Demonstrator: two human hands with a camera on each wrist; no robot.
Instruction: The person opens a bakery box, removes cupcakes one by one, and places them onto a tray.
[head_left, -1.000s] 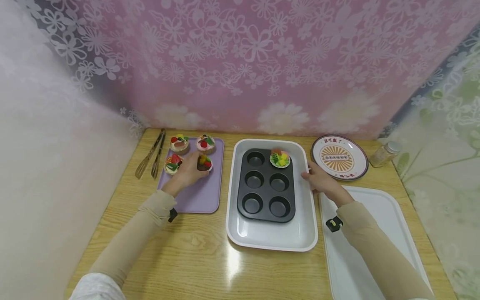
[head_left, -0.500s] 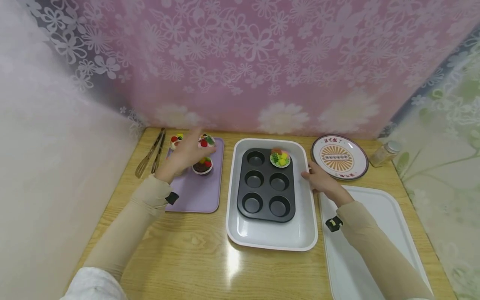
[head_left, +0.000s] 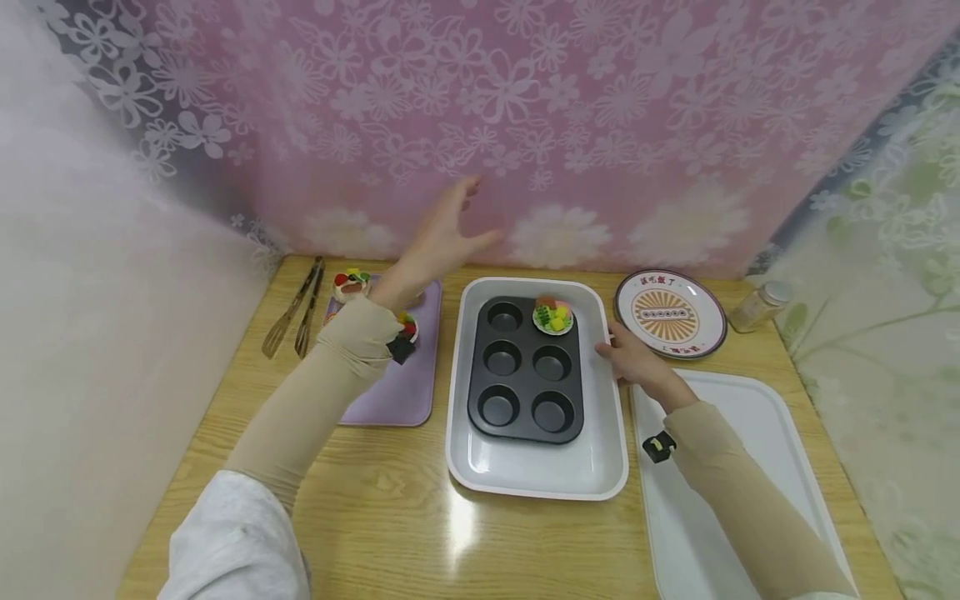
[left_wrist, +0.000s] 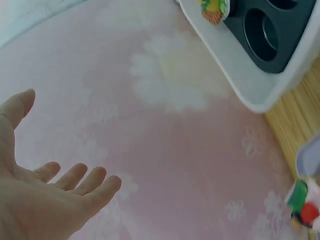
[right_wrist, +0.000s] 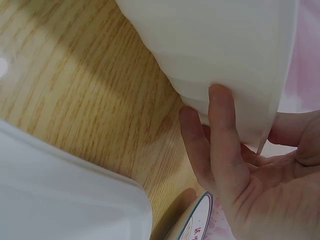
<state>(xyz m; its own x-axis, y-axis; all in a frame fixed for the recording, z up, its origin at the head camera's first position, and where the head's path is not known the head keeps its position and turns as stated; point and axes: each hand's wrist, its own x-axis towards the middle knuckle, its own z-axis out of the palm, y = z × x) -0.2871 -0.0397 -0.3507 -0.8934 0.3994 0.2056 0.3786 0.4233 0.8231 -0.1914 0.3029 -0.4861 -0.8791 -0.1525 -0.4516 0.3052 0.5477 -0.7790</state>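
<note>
My left hand (head_left: 438, 242) is raised beyond the purple tray (head_left: 397, 396), fingers spread and holding nothing. Beneath that arm on the tray, a fruit-topped toy cupcake (head_left: 351, 285) shows at the back and a dark cupcake (head_left: 407, 325) is partly covered by the wrist; others are hidden. My right hand (head_left: 637, 358) grips the right wall of the deep white tray (head_left: 525, 485), thumb at the inner side and fingers (right_wrist: 222, 115) against the outside. Inside this tray lies a black muffin tin (head_left: 527, 367), with a cupcake (head_left: 553, 318) in its back right cup; its other cups are bare.
Metal tongs (head_left: 288, 317) lie left of the purple tray. At the back right stand a patterned plate (head_left: 670, 314) and a small lidded jar (head_left: 761, 306). A flat white tray (head_left: 753, 408) lies under my right forearm. A flowered curtain (head_left: 540, 125) rises behind the table.
My left hand has left the dark cupcake on the purple tray, rising and moving back and to the right with fingers spreading. The right hand keeps its hold on the deep white tray.
</note>
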